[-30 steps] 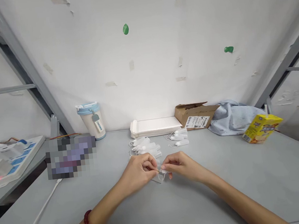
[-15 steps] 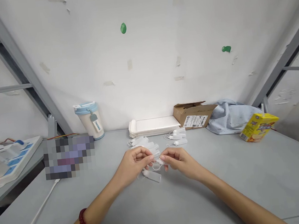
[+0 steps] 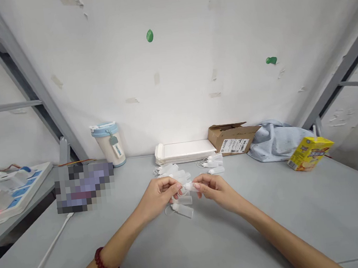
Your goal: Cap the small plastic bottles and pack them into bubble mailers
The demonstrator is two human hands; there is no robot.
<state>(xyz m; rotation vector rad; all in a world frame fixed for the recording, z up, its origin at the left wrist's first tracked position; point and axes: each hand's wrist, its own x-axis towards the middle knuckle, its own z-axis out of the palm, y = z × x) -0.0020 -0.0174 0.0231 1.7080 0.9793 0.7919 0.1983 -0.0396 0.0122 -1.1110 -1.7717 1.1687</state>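
Observation:
My right hand (image 3: 215,190) is closed, thumb and fingers pinching a small translucent squeeze bottle (image 3: 190,187) with a white cap. The cap points left. My left hand (image 3: 160,195), also closed, pinches the thin white cord at the capped end of this bottle. Part of the cord hangs in a loop between the hands. Beneath and behind my hands lies a pile of similar small bottles (image 3: 184,210) with white cords, partly hidden by my fingers. Farther back to the right, a smaller group of the same bottles (image 3: 214,163) lies on the table.
Against the wall stand a stack of white trays (image 3: 185,150), an opened cardboard box (image 3: 235,140) and a crumpled blue cloth (image 3: 272,139). A yellow drink carton (image 3: 310,153) is at right. Left are a lidded cup (image 3: 110,147), a blurred-out item (image 3: 85,187), a cable (image 3: 47,254) and a power strip (image 3: 27,188).
The bottle between my hands now shows more clearly, lying almost level with its cap toward my left hand. My hands have shifted only slightly.

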